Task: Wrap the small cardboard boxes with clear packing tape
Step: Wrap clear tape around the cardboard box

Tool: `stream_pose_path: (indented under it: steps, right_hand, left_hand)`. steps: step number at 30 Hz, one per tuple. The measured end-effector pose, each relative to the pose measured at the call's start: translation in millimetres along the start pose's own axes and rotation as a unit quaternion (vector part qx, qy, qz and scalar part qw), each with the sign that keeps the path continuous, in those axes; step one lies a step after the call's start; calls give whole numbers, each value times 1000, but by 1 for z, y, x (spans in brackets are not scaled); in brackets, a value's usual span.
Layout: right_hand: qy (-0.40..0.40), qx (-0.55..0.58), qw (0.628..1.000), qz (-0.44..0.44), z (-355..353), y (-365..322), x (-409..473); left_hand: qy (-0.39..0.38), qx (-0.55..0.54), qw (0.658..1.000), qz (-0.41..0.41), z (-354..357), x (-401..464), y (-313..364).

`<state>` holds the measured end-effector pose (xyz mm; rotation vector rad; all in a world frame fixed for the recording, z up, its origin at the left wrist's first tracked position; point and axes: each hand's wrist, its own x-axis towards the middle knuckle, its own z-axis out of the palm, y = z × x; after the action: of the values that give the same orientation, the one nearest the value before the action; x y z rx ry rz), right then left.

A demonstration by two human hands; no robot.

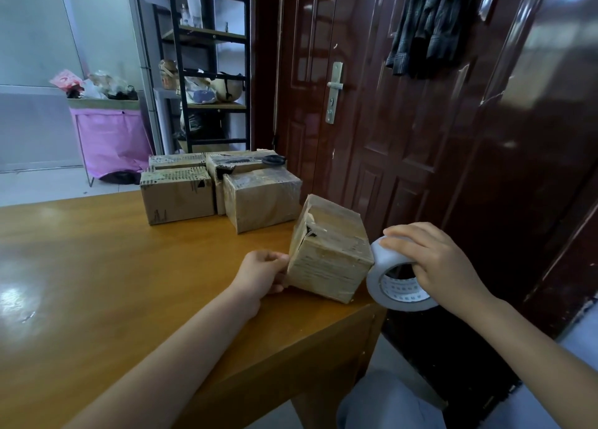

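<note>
Cardboard, scuffed and glossy with tape, makes up the small box [330,253] standing tipped on the near right corner of the wooden counter [97,266], one edge lifted so it leans away from the person. A dark tear shows on its upper left face. The left hand [263,271] is at the box's left side, fingers curled in and pressed against the cardboard, thumb low near the bottom edge, steadying it. The right hand [433,260] grips a roll of tape [393,276] just off the counter's edge, fingers draped over the top of the roll and thumb tucked at the core; the roll sits right against the box's right corner, touching or very nearly so. Whether a strip runs from roll to box, I cannot tell.

Farther back on the counter, well apart from the tipped box, four more boxes [223,186] huddle together in two rows, touching one another. The front right one looks shiny with tape; the front left one shows torn corrugated edges along its top. Black-handled scissors [259,160] lie across the top of the back right box.

Behind the counter to the right stands a dark red panelled door [404,121] with a metal handle [335,87], and a checked shirt [430,20] hangs high on it. To the left is a black shelf [210,72] holding bottles and bags, and beyond that a pink-sided bin [110,137] heaped with bags.
</note>
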<state>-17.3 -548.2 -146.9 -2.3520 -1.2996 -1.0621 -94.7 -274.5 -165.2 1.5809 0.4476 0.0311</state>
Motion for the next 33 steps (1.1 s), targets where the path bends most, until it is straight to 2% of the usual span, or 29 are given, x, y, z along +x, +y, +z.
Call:
stream_pose_path:
  steps: [4,6,12,14,15,16,17,19,21,23,24,26,28,29,30,33]
  right_hand:
    - [-4,4,1000,13,-1,0,0]
    - [-5,10,1000,22,-1,1,-1]
    - [5,13,999,32,-1,-3,-1]
    - [10,21,999,45,-1,-3,-2]
    - [14,24,998,50,-2,-2,-2]
    - [18,25,998,54,-4,-1,0]
    - [23,24,998,54,-6,-1,3]
    - [27,18,999,39,-13,-2,13]
    - [23,-4,1000,5,-20,-6,25]
    - [21,-19,999,-22,-27,-9,37]
    - [22,-20,999,-30,-29,-10,43]
    - [20,-19,999,-46,-35,-11,55]
    - [10,-32,996,-78,-43,-13,70]
    - [3,-45,994,-97,-48,-14,79]
    - [-4,-58,991,-119,-53,-14,88]
    - [-25,-78,985,-153,-67,-16,114]
  left_hand:
    - [-18,-150,987,-47,0,-3,4]
    - [-24,-188,980,-57,2,-5,4]
    - [-11,-159,984,-78,9,-9,4]
    - [-31,-112,991,-71,9,-11,5]
    - [-37,-41,997,-58,8,-12,6]
    - [-36,75,996,-35,7,-12,6]
    - [-28,199,980,0,4,-10,6]
    - [29,364,926,96,-2,-3,7]
    - [114,362,905,191,-9,0,12]
    - [150,271,894,325,-13,-7,23]
    - [125,259,876,386,-13,-14,33]
    - [21,327,829,454,-4,-24,53]
    - [-67,436,761,475,12,-22,69]
    - [-102,459,744,475,19,-17,75]
    - [-139,455,748,464,24,-9,79]
    - [-211,340,812,425,30,13,83]
